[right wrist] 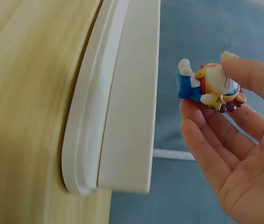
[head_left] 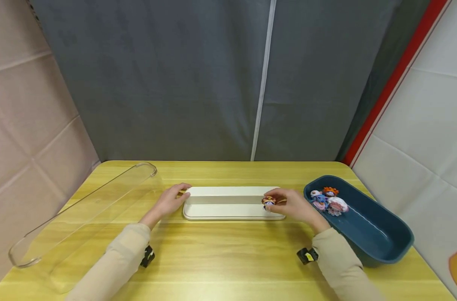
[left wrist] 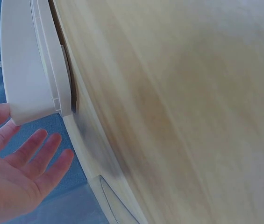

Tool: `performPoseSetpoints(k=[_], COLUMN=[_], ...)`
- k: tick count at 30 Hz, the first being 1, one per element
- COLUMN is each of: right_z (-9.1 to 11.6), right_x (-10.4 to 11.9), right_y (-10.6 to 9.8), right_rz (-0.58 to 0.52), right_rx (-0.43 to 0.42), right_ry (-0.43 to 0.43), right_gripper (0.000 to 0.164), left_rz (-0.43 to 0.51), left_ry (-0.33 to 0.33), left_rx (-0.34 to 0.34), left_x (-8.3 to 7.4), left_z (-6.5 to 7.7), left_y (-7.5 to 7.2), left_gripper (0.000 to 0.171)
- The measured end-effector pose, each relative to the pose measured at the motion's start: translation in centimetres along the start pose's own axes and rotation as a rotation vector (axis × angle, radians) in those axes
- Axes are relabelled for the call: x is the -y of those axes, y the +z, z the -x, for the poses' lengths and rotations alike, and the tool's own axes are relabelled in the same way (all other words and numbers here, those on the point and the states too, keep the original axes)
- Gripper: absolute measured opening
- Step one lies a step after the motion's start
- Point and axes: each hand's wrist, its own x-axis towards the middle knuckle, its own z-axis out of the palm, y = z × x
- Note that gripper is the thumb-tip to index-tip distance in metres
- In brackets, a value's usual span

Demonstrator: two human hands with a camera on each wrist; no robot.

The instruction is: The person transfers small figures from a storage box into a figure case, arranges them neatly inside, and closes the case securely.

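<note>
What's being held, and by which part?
The right hand holds a figurine by its head end; the left hand touches one end of the white tray.

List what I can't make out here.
Right wrist: part of the figurine, behind the thumb of the right hand.
Head: details of the toys, too small.
Head: patch of the bin, under the toys.
Left wrist: far end of the base, cut off by the top edge.
Left wrist: most of the clear case, past the bottom edge.

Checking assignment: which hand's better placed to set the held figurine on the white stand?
Right, likely: right hand holds the figurine at the right end of the white stand; left hand is at the opposite end, without one.
</note>
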Motion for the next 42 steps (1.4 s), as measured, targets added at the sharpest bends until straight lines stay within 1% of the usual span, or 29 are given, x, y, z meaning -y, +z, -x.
performPoseSetpoints(k=[4,6,11,13,16,19,20,23,30,36,42], right_z=[-0.6,-0.8,-1.5,-1.8,-1.9,-2.3,-2.4,-3.1,-4.3,-5.3,-6.2], right_x=[0.2,0.5,0.9,1.0,2.5,2.8,2.9,1.8,2.2,2.8,3.3], right_y=[1.0,1.4,2.5,3.0,3.3,3.9,4.1,4.9,6.0,6.7,7.4], right_rz=[0.004,0.013,-0.021,-0.044,-0.07,-0.054,-0.046,-0.018,-0.03,-0.041,-0.041], right_rx=[0.006,0.006,0.033,0.046,0.057,0.058,0.058,0.057,0.048,0.059,0.062], right_ry=[-0.017,-0.011,0.008,-0.002,-0.008,-0.005,0.0,-0.004,-0.016,-0.018,-0.047], right_gripper=[0.033,0.032,0.03,0.029,0.027,0.029,0.029,0.031,0.028,0.027,0.025], left_rz=[0.008,0.006,0.008,0.016,0.019,0.021,0.021,0.019,0.018,0.02,0.019], left_ry=[-0.001,0.007,0.019,0.013,0.017,0.012,0.014,0.011,0.007,0.003,-0.003], left_rx=[-0.005,-0.009,-0.007,-0.005,0.001,0.003,0.003,0.004,0.005,0.005,0.002], left_x=[-0.1,-0.1,0.2,0.2,0.1,0.1,0.1,0.2,0.1,0.0,0.0], left_z=[0.0,0.0,-0.1,-0.1,0.0,0.0,0.0,0.0,0.0,0.1,0.0], left_y=[0.0,0.0,0.0,0.0,0.0,0.0,0.0,0.1,0.1,0.0,0.1], left_gripper=[0.032,0.031,0.031,0.032,0.033,0.033,0.033,0.033,0.032,0.032,0.032])
